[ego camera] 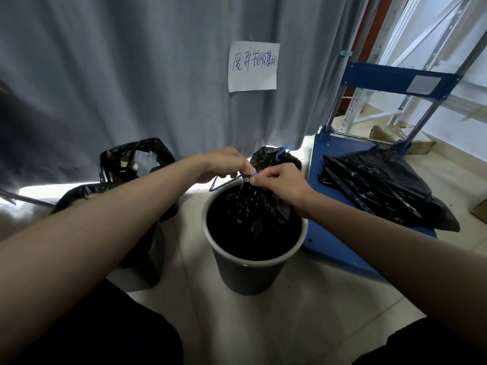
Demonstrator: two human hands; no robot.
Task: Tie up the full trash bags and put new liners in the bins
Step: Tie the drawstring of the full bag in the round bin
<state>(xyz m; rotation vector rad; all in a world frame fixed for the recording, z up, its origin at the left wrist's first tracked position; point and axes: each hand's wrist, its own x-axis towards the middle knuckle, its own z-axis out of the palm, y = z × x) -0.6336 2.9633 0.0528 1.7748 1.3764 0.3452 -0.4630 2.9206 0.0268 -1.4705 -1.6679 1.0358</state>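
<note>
A dark round bin (247, 275) with a pale rim stands on the floor in the middle. A black trash bag (253, 209) sits inside it, its neck gathered above the rim. My left hand (224, 164) and my right hand (279, 180) meet over the neck, and each pinches part of the blue drawstring (246, 178). A loop of the blue string hangs to the left below my left hand. Behind my hands stands another black bag (274, 158) with a blue tie. An open black bag (137, 159) with rubbish inside lies at the left.
A blue platform cart (340, 248) stands at the right with several flat black liners (379, 191) on its deck. A grey curtain (131, 75) with a handwritten paper sign (253, 66) hangs behind. White metal shelving and a cardboard box are at the far right.
</note>
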